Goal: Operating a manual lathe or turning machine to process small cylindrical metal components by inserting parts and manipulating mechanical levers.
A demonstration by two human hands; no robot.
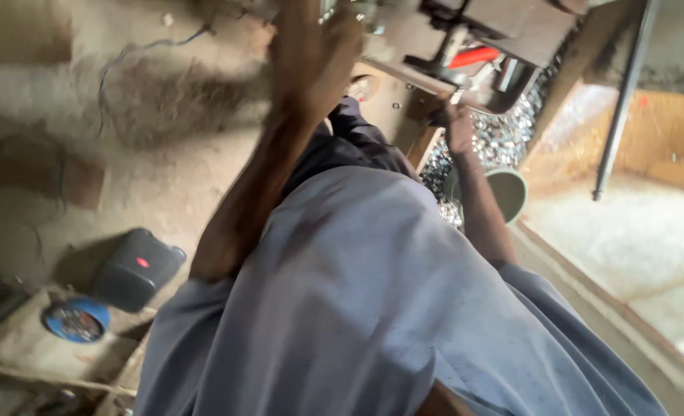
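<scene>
Left hand (319, 46), blurred, is raised against the machine (465, 38) at its left end; whether it grips anything cannot be told. Right hand (457, 127) is closed at the machine's lower edge, above a heap of small shiny metal pieces (504, 135), its contents hidden. A bowl (507, 192) sits just below the machine, beside the right forearm.

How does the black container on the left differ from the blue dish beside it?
The black container is dark, boxy and closed, with a small red spot on top; the blue dish is round, shallow and open, holding small dark bits. The black container stands taller and looks larger; the blue dish lies low and flat. Both rest at the left on a dusty wooden surface, far from both hands.
</scene>
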